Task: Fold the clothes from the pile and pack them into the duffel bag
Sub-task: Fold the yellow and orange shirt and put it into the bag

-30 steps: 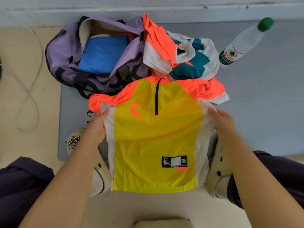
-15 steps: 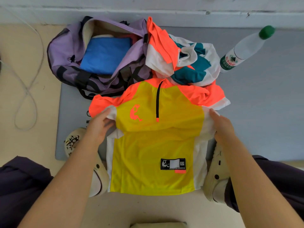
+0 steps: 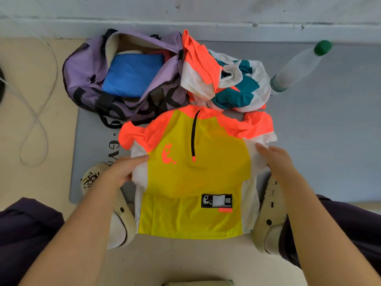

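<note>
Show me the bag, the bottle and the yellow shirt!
bag (image 3: pixel 82 69), head view, its purple left end.
bottle (image 3: pixel 296 68), head view, middle of its clear body.
yellow shirt (image 3: pixel 198 172), head view, yellow front below the zip.

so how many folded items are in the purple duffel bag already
3 show: a folded blue garment on top in the open purple duffel bag, with a white edge and a red edge behind it. More may lie hidden underneath.

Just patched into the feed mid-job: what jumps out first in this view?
The yellow and orange jersey spread front-up in the centre, with the left hand and right hand gripping its white side panels. Behind it, at upper left, the open purple duffel bag holds a folded blue garment; the unfolded pile lies just right of the bag.
</note>
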`<state>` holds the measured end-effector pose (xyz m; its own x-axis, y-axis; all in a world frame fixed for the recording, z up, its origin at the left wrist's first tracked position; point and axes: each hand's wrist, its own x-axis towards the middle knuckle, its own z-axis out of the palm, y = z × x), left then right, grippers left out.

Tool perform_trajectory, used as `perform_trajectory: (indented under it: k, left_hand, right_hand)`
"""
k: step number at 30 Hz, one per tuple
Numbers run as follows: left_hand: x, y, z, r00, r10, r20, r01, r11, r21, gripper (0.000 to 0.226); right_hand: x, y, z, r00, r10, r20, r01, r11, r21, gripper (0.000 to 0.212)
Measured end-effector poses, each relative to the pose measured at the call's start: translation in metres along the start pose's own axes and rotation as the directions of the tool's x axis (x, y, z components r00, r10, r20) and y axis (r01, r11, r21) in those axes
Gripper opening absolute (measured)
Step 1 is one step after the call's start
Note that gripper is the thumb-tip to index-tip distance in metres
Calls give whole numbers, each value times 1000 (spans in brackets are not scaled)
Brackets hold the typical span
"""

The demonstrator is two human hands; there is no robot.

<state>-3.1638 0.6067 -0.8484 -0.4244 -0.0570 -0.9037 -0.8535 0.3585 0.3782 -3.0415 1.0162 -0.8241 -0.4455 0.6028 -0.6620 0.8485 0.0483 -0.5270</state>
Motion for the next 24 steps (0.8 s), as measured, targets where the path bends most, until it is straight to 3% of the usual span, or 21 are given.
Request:
perform_trajectory:
  k: [2,4,6,11,14,17,19,24]
  left_hand:
    - [5,4,-5,990,123,-72,-130,985,-112,40]
    - [2,19,-11,965,249,-82,-261,895,-362,43]
    - [-3,32,-14,947,312,-75,-310,831,-461,37]
    - [-18,31,-4,940,342,9,-341,939,-41,38]
    - [-22,23,-4,935,352,-53,-351,936,17,37]
    - [-27,25,-11,895,417,-161,-408,909,84,26]
    - [-31,34,-22,867,434,-246,-422,901,102,32]
    - [-43,57,-47,798,473,-373,-540,836,-94,41]
  right_hand:
    - [-2,-3,-4,999,-36,-36,40,994,97,39]
    - [-3,-9,-7,998,-28,-62,40,978,204,52]
    - [-4,-14,-10,1000,-17,-22,21,971,239,52]
    - [-17,-14,-13,940,-29,339,-43,978,202,32]
    - [-23,-10,-15,966,-90,243,40,979,201,30]
    - [-26,-17,-23,980,-145,139,120,977,177,30]
    - [-26,-24,-29,980,-176,96,150,960,235,26]
    - [-27,-44,-46,986,-161,-43,164,897,410,41]
